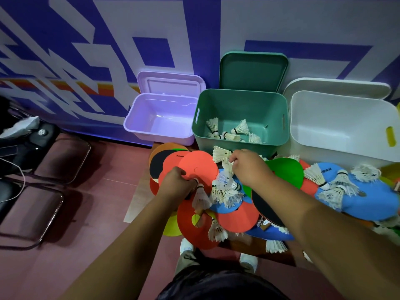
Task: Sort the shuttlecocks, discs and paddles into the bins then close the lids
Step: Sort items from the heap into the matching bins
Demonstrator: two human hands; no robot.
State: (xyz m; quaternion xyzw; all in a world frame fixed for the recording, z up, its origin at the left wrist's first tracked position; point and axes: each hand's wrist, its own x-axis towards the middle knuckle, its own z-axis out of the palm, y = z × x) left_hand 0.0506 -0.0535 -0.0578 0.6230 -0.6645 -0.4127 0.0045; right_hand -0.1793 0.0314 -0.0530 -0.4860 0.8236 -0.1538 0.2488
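Observation:
A heap of flat coloured discs, paddles and white feather shuttlecocks lies on the floor in front of three open bins. My left hand grips a shuttlecock by its cork over an orange-red disc. My right hand pinches a shuttlecock just before the green bin, which holds several shuttlecocks. The lilac bin and the white bin hold nothing I can see. A black-faced paddle lies partly under my right forearm.
All three lids stand open against the blue and white wall. More shuttlecocks lie on a blue disc at the right. Two dark chairs stand at the left. My shoes are at the heap's near edge.

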